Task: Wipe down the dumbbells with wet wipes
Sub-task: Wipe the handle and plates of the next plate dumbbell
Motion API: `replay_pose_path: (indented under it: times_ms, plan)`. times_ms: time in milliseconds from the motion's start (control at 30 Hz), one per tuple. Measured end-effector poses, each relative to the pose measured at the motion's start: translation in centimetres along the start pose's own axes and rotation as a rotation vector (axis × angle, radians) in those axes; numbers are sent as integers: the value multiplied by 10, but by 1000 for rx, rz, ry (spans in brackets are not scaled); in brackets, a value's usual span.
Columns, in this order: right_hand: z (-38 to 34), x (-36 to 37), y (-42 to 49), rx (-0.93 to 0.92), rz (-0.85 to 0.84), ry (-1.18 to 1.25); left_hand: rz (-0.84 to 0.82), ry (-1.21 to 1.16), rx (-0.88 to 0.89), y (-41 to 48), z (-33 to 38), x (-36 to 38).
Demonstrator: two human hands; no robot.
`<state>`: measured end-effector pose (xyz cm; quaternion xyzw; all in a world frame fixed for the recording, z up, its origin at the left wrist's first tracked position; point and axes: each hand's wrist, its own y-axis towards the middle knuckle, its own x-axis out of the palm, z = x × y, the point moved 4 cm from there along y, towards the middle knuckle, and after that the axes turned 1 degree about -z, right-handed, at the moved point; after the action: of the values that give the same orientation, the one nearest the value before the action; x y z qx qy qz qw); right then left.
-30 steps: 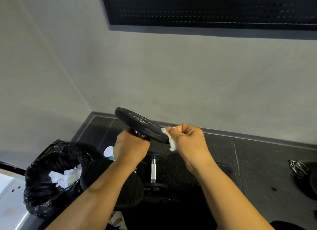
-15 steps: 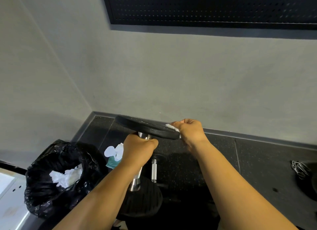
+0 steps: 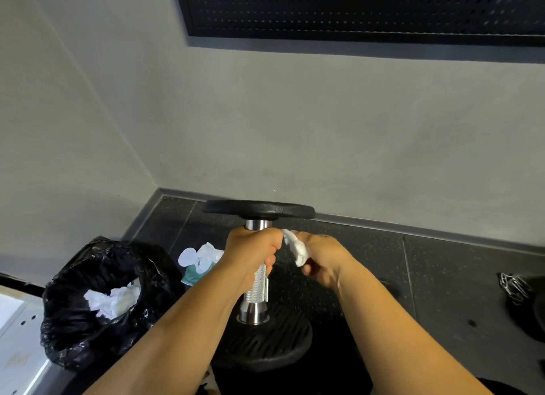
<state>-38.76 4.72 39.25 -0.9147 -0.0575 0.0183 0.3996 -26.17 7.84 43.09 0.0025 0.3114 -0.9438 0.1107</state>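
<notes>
Hands are meeting low in the middle of the view, over a dumbbell with black round plates and a knurled chrome handle (image 3: 257,279). It is standing upright, one plate level at the top and the other lying nearest the camera at the bottom. Whether the lower plate is resting on anything cannot be told.

The left hand (image 3: 250,250) is gripping the upper part of the handle, with fingers and thumb curling fully round the bar just under the top plate. The right hand (image 3: 324,257) is hanging just beside it at the same height, its fingers bending round a crumpled white wet wipe (image 3: 295,247). The wipe's upper tip is lying right next to the left knuckles. Whether it is touching them or the bar cannot be told.

A black plastic bin bag (image 3: 73,329) is gaping open at the lower left, with scrunched white used wipes (image 3: 110,299) lying inside. Between the bag and the dumbbell, a teal and white wipe packet (image 3: 200,260) is lying on the speckled black rubber floor (image 3: 442,276). A silver metal chain (image 3: 513,285) is lying at the far right. A plain grey wall (image 3: 295,129) is rising behind, with a black perforated panel (image 3: 354,8) running across its top.
</notes>
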Motion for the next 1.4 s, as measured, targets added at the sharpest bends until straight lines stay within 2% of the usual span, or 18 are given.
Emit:
replay_pose_path:
  times_ms: [167, 367, 433, 567, 933, 1400]
  plan:
    - [5, 11, -13, 20, -180, -4, 8, -6, -27, 10, 1, 7]
    - [2, 13, -20, 28, -200, -107, 2, 10, -97, 23, -8, 17]
    - [7, 12, -19, -24, -236, -92, 8, 28, -116, 29, -12, 19]
    - [13, 15, -15, -154, -309, -316, 7, 68, -156, 36, -14, 30]
    - [30, -11, 33, -192, -223, -461, -69, 100, -246, 65, -36, 60]
    - [75, -55, 133, -166, -135, -301, -136, -26, -254, 126, -92, 100]
